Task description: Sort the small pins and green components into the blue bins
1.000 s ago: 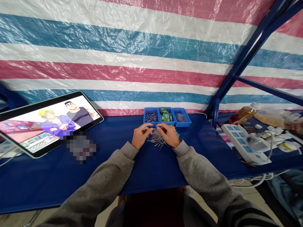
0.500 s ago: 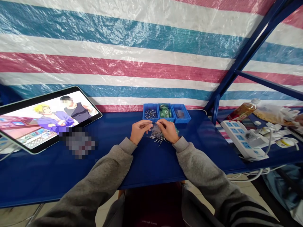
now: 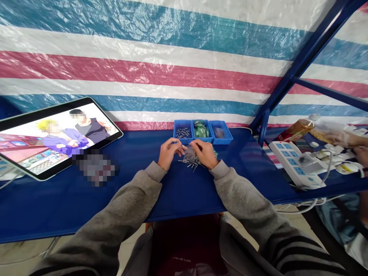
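Note:
My left hand (image 3: pixel 170 154) is closed, thumb and fingertips bent together around something too small to name. Close beside it, my right hand (image 3: pixel 206 155) is closed too, its fingertips pressed together over whatever they hold. Beneath and between both hands lies a pile of thin metal pins or screws (image 3: pixel 193 164), mixed with small clear plastic pieces (image 3: pixel 189 153). Some green pieces (image 3: pixel 215 152) show just past my right hand. Behind the hands stand three joined blue bins: one with dark metal pins (image 3: pixel 183 132), one with green pieces (image 3: pixel 201 129), one with clear pieces (image 3: pixel 219 132).
On the left of the blue table (image 3: pixel 184 195) leans a lit tablet (image 3: pixel 66 138), with a blurred-out object (image 3: pixel 97 168) before it. To the right are a white power strip (image 3: pixel 297 165), cables, a bottle (image 3: pixel 299 128) and a slanted blue metal frame (image 3: pixel 283 86).
My fingertips, nearly meeting before, are now slightly apart, and the left fingers have curled differently. The whole view has tilted a little, so the table appears higher.

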Demonstrator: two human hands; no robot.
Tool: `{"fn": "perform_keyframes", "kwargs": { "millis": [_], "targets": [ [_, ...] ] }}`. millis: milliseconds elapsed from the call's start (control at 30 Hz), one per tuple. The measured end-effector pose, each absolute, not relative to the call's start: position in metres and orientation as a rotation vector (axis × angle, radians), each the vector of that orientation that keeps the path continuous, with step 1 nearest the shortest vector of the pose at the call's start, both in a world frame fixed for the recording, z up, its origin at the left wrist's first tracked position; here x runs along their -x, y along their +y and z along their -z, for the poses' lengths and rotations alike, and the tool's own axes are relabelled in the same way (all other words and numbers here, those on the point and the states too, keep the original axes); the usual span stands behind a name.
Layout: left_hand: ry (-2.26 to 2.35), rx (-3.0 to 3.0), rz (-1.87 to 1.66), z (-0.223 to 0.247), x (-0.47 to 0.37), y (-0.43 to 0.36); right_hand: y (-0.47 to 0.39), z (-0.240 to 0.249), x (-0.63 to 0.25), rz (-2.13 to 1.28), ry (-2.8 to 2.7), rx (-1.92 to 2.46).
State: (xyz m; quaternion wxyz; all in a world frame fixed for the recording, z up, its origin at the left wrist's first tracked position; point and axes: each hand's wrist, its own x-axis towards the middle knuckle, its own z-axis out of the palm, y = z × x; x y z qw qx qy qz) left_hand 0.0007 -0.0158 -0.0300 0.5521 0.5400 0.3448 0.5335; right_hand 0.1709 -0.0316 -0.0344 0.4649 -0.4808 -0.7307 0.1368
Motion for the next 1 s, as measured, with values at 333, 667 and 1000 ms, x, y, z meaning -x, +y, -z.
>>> {"fn": "perform_keyframes", "kwargs": {
  "millis": [333, 667, 1000],
  "targets": [
    [0.980, -1.706, -1.251, 0.0294, 0.0061, -0.0127, -0.0334, 0.0293, -0.1720, -0.281, -1.718, 1.152],
    [0.919, -1.720, -1.217, 0.0290, 0.0071, -0.0143, -0.0333, 0.0289, -0.1720, -0.371, -1.821, 1.038],
    [0.893, -1.612, -1.231, 0.0298, 0.0060, -0.0148, -0.0330, 0.0305, -0.1708, -0.364, -1.911, 1.028]
  ]
}}
